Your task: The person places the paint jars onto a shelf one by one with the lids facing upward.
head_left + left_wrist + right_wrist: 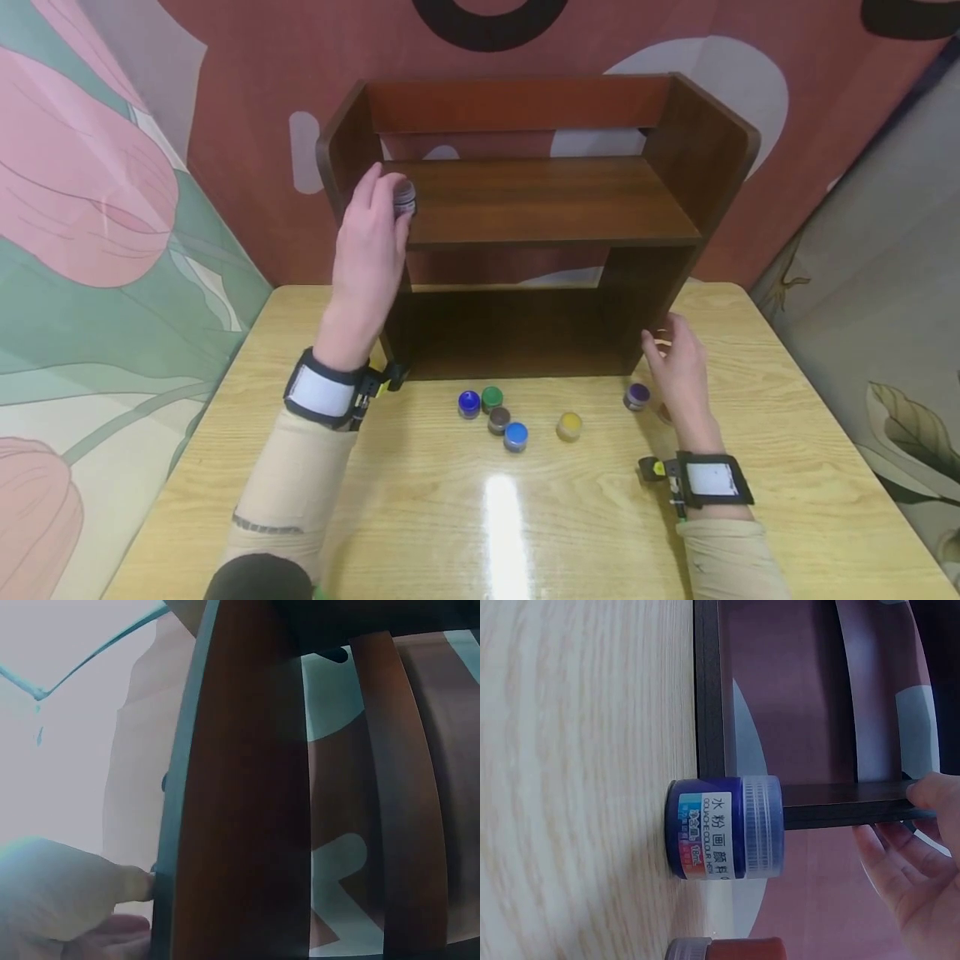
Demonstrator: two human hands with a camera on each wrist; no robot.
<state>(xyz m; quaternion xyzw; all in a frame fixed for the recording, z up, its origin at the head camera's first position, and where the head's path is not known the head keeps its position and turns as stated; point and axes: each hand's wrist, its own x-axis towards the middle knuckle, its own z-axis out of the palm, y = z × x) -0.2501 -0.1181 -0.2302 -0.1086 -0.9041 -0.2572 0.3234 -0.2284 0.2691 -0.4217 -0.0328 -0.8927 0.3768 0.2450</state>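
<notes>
My left hand (370, 242) holds a small dark-greyish paint jar (405, 197) between thumb and fingers at the left end of the upper board of a brown wooden shelf (540, 200). In the left wrist view the shelf's side panel (240, 787) hides that jar. My right hand (681, 371) grips the front edge of the shelf's right side panel, thumb on one face and fingers on the other. Just below it stands a purple gouache jar (712, 829), lid up. An orange-red jar (746, 949) lies partly out of frame in the right wrist view.
Several jars stand on the wooden table before the shelf: dark blue (468, 404), green (492, 398), dark brown (498, 420) and light blue (516, 436) close together, with a yellow jar (569, 427) to their right. A patterned wall (247, 150) rises behind.
</notes>
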